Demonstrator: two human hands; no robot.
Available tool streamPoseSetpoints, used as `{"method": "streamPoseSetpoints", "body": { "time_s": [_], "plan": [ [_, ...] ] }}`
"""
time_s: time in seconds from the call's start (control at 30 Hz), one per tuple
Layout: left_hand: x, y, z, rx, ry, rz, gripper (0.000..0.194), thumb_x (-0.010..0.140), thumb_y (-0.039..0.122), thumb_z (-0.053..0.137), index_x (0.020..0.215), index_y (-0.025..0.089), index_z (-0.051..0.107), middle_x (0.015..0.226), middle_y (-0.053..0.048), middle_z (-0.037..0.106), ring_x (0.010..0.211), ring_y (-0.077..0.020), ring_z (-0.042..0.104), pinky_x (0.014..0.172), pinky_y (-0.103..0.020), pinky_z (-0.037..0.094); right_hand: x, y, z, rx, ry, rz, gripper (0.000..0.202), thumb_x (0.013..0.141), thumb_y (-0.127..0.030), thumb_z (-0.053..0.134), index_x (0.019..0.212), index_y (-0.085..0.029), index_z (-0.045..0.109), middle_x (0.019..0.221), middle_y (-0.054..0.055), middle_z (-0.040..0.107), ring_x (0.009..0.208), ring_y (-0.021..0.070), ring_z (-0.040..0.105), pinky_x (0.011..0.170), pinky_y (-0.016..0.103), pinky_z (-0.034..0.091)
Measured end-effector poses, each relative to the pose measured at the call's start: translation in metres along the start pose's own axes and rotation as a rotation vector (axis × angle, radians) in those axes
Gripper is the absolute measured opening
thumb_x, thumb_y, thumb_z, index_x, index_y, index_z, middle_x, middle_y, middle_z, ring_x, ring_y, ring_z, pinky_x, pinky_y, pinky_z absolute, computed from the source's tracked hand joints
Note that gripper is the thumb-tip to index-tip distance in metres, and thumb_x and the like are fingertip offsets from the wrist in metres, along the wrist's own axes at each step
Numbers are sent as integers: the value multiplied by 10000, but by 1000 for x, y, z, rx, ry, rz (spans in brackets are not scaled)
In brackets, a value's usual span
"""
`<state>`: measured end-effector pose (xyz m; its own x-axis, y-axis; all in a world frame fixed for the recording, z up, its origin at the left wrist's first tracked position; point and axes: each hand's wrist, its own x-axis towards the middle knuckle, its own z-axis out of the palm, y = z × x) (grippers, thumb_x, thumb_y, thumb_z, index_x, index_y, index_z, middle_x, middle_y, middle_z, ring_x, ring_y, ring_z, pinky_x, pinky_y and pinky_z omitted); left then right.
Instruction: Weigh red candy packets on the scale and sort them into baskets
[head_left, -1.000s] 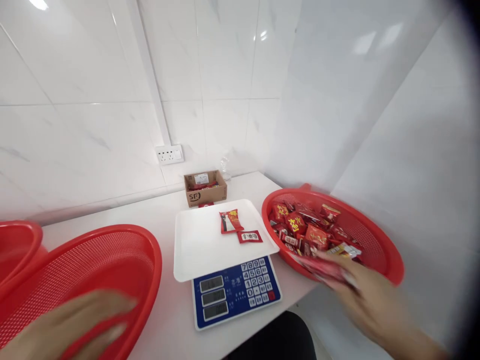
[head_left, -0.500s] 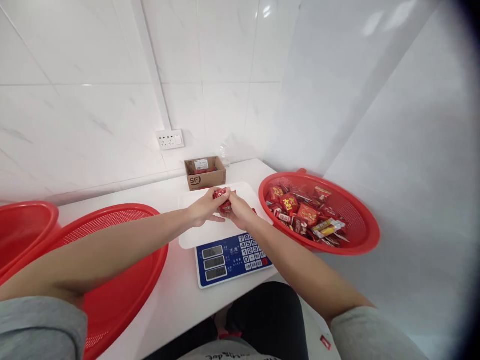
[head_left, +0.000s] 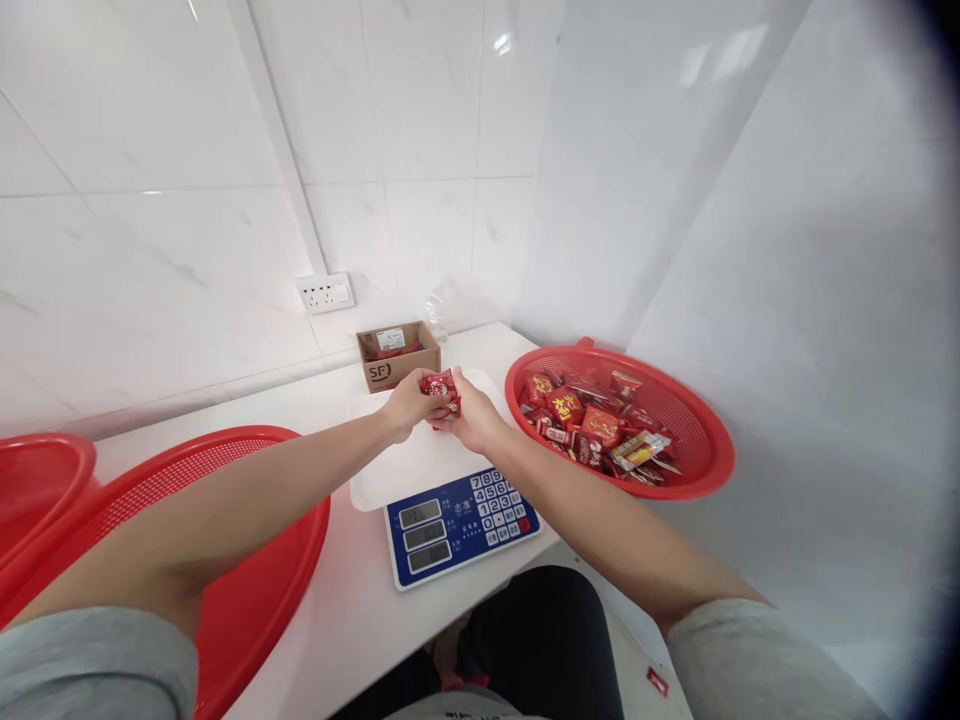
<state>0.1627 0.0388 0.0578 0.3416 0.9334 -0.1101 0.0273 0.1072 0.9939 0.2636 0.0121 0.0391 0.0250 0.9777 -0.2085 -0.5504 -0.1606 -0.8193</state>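
Observation:
Between my two hands is a small red snack packet (head_left: 439,386) with light printing, held above the white pan (head_left: 397,462) of a weighing scale. My left hand (head_left: 411,404) grips its left side, fingers closed on it. From the right, my right hand (head_left: 474,415) pinches the same packet. Part of the wrapper is hidden behind my fingers. Below them sits the scale's blue panel (head_left: 461,525), with three displays and a keypad.
To the right a red perforated basket (head_left: 705,440) holds several wrapped snacks. Larger red baskets (head_left: 300,540) stand at the left. A small cardboard box (head_left: 401,368) with red contents is at the back, beside clear plastic (head_left: 442,308). A red wrapper (head_left: 658,682) lies low at the right.
Both hands still hold the red packet, which now shows more of its printed face. The view has shifted slightly, so the surroundings appear a little further left.

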Motion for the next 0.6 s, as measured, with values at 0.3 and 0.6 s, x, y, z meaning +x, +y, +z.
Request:
{"method": "streamPoseSetpoints", "body": {
  "time_s": [0.3,0.6],
  "plan": [
    [4,6,-1,-57,22,72,325,690,14,673,900,157,471,716,22,604,594,-65,583,590,-201,492,-31,-9,-26,-69,161,-82,133,898,-320,414,967,-239,494,995,40,588,801,116,620,640,240,526],
    [7,14,-1,70,-90,39,333,672,19,683,911,157,498,719,12,614,619,-97,602,573,-226,504,-180,-42,-120,-739,196,-421,365,875,-522,332,1100,-347,560,1005,116,665,825,223,664,690,381,539]
  ]
}}
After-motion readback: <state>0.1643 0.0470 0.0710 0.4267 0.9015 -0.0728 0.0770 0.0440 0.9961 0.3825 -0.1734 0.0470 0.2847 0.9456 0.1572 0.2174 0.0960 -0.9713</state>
